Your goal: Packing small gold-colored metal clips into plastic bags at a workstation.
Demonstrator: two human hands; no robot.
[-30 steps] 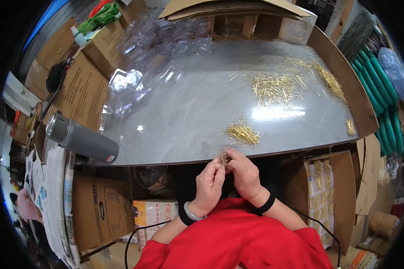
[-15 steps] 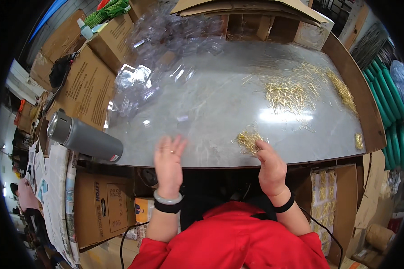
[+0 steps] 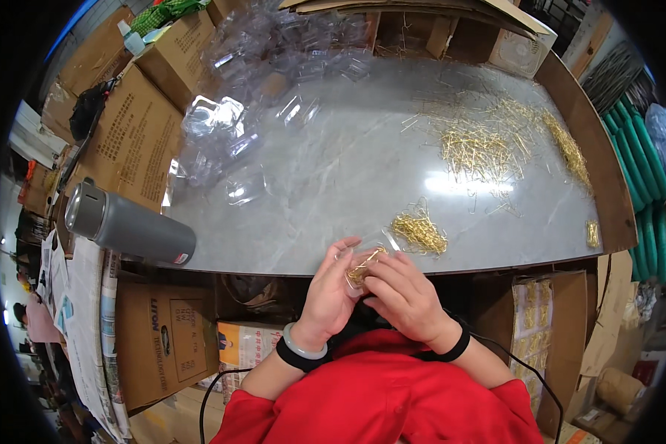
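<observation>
A small clear plastic box (image 3: 354, 285) is held at the table's front edge, with several gold wire hooks (image 3: 366, 266) inside it. My left hand (image 3: 331, 294) grips its left side, thumb and fingers closed around it. From the right, my right hand (image 3: 403, 296) closes on the same box, its curled fingers over the hooks and partly hiding them. Just beyond my right hand lies a small heap of gold hooks (image 3: 420, 231). Farther back on the right, a larger heap of gold hooks (image 3: 481, 152) spreads over the grey table (image 3: 333, 170).
Many clear plastic boxes (image 3: 222, 126) are piled at the back left. A grey bottle (image 3: 129, 228) lies tilted near the left edge, beside cardboard boxes (image 3: 129, 140). A brown board (image 3: 599, 148) borders the right side, with a small gold bundle (image 3: 593, 234) near it.
Both hands have come together at the table's front edge. A clear box with gold hooks is now between them; the left hand was apart and blurred, the right by the small heap.
</observation>
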